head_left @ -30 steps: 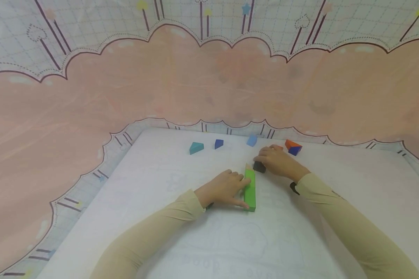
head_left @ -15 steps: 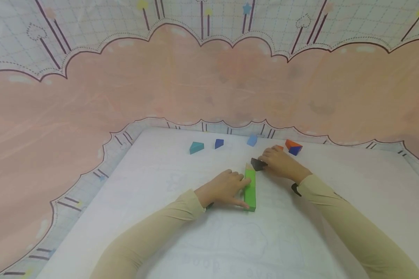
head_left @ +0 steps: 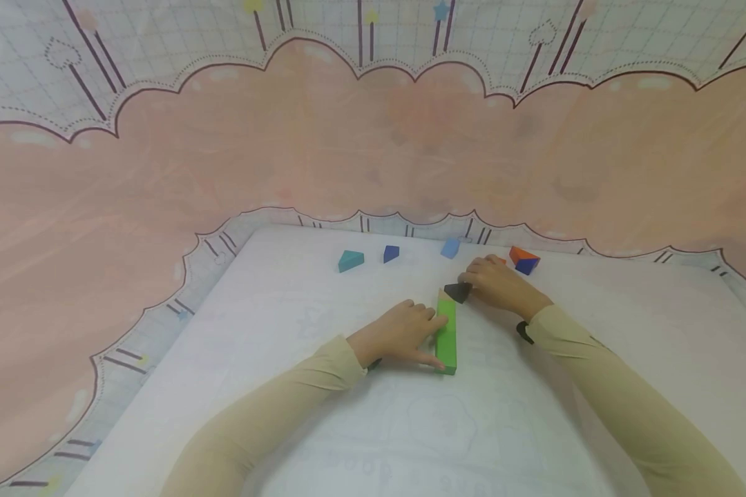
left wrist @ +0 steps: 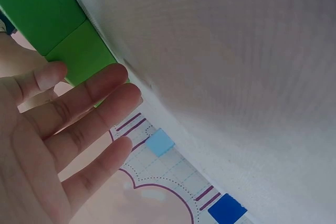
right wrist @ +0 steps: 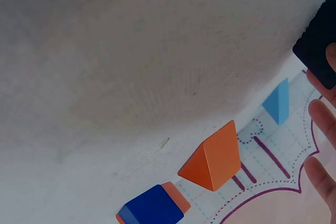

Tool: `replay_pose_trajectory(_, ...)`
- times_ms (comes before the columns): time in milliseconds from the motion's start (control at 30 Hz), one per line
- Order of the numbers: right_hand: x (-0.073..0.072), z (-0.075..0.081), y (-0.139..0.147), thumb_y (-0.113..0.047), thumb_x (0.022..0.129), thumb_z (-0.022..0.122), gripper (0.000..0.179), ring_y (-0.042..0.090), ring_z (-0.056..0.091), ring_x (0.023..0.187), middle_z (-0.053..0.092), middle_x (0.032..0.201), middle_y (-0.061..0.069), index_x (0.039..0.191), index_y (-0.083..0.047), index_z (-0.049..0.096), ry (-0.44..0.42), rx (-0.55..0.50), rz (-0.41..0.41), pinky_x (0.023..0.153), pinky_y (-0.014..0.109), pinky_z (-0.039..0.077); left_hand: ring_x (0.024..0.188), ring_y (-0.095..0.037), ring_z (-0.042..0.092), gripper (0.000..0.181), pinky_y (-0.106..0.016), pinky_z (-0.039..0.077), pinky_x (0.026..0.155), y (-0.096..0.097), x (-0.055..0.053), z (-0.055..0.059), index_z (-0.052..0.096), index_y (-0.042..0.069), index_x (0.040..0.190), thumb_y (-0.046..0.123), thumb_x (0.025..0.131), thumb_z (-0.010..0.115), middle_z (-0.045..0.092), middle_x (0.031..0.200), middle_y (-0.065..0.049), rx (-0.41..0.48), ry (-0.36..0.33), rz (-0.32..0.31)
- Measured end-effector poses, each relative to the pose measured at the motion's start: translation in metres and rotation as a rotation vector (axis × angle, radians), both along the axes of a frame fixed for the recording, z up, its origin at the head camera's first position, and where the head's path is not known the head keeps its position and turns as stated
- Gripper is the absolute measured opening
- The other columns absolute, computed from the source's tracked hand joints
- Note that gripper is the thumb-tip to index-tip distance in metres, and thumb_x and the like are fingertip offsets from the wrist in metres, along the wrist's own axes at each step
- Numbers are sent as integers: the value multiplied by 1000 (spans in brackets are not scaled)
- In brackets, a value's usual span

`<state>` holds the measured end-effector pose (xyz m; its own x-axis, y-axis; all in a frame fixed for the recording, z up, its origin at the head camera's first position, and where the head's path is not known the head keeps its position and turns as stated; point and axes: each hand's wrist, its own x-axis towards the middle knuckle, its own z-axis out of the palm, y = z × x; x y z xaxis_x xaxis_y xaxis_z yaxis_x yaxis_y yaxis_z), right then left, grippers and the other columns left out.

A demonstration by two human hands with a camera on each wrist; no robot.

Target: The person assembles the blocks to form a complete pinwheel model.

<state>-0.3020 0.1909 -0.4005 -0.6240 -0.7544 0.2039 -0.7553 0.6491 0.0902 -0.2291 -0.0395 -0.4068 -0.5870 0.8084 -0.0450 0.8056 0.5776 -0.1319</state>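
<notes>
A long green block point(head_left: 447, 348) with a pale pointed tip lies on the white tabletop. My left hand point(head_left: 395, 335) touches it from the left with fairly straight fingers, the index finger and thumb reaching onto it; in the left wrist view the fingers point(left wrist: 86, 129) are spread beside the green bar point(left wrist: 44, 11). At the bar's far tip, my right hand point(head_left: 496, 284) pinches a black block point(head_left: 456, 293), whose pointed end is close to the tip. Whether the two touch cannot be told. The right wrist view shows the black block point(right wrist: 317, 45) between thumb and finger.
Along the table's far side are a teal block point(head_left: 351, 261), a dark blue block point(head_left: 391, 254) and a light blue block point(head_left: 450, 248). An orange block point(right wrist: 215, 156) and an orange-and-blue pair point(head_left: 525, 260) lie beyond my right hand. A patterned cloth point(head_left: 373, 152) hangs behind.
The black block has turned in my right hand, its pointed end now facing left toward the green block's tip. My left hand and the green block have stayed put.
</notes>
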Motion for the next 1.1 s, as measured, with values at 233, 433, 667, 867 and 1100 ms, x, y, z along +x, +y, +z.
replay_pose_trajectory(233,5,4,-1,-5,77,74,25,29,62,96,69,97,12,101,-6,69,-17,29,-1,92,47,45,85,-10,52,73,-24,38,73,1,-1,1,47,19,122,76,76,49,57,99,4,-4,-17,5)
replay_pose_trajectory(433,10,6,-4,-4,75,75,26,28,61,95,69,95,11,100,-6,69,-39,14,16,92,48,43,86,-10,52,74,-25,40,75,1,-1,2,47,19,124,76,77,49,58,100,4,-4,-28,11)
replay_pose_trajectory(667,13,5,-6,-4,74,75,25,27,60,94,68,94,10,99,-5,70,-61,8,15,92,48,42,82,-9,50,74,-24,38,72,2,-1,1,47,19,122,77,76,49,56,97,5,-6,-24,14)
replay_pose_trajectory(867,13,4,-8,-5,75,75,25,26,60,94,68,94,10,100,-6,70,-76,19,6,92,47,42,81,-9,49,73,-23,38,71,1,0,1,47,19,122,77,76,49,55,94,5,-1,-22,16)
replay_pose_trajectory(1100,14,4,-10,-11,78,74,28,25,60,97,69,98,8,106,-8,69,-112,27,-11,95,47,42,82,-9,51,73,-24,38,71,0,2,2,48,19,122,76,76,50,56,95,5,2,-20,13)
